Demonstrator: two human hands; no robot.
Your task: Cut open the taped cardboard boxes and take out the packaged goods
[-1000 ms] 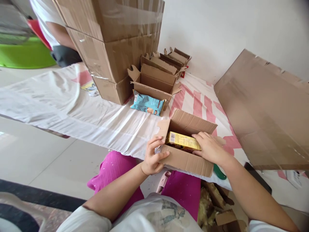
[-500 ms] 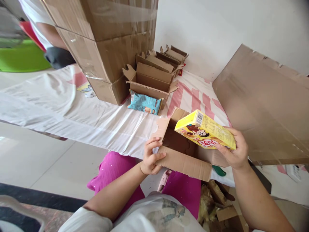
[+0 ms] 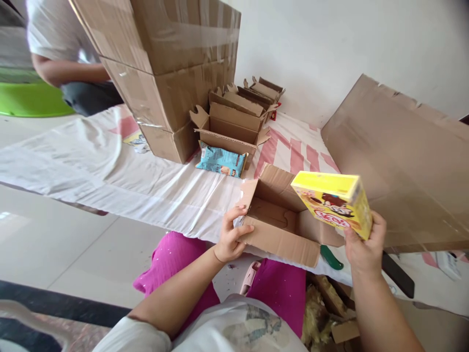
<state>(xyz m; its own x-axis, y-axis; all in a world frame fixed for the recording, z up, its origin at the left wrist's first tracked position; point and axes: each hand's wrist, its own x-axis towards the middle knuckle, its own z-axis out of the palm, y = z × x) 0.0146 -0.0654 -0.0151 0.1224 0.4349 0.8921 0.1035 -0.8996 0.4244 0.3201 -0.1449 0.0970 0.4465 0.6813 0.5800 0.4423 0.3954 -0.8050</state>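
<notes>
My right hand [image 3: 366,247] grips a yellow printed snack box [image 3: 330,200] by its lower right end. It is held tilted above the right side of an open cardboard carton [image 3: 280,244]. The carton's flaps are folded out, and the part of its inside that shows has nothing in it. My left hand [image 3: 233,235] is closed on the carton's near left corner, thumb on the front flap. Beyond the carton, a blue snack packet [image 3: 222,160] leans against another open carton [image 3: 227,129].
Several more open cartons [image 3: 240,98] stand in a row beside a taped stack of large boxes [image 3: 172,88]. A big cardboard sheet [image 3: 395,171] leans at right. A green object [image 3: 331,257] and a black phone-like slab [image 3: 398,275] lie nearby. Another person's arm [image 3: 73,72] shows at far left.
My right hand has lifted the yellow box slightly to the right and turned it, so its top and front face show more. My left hand stays on the carton.
</notes>
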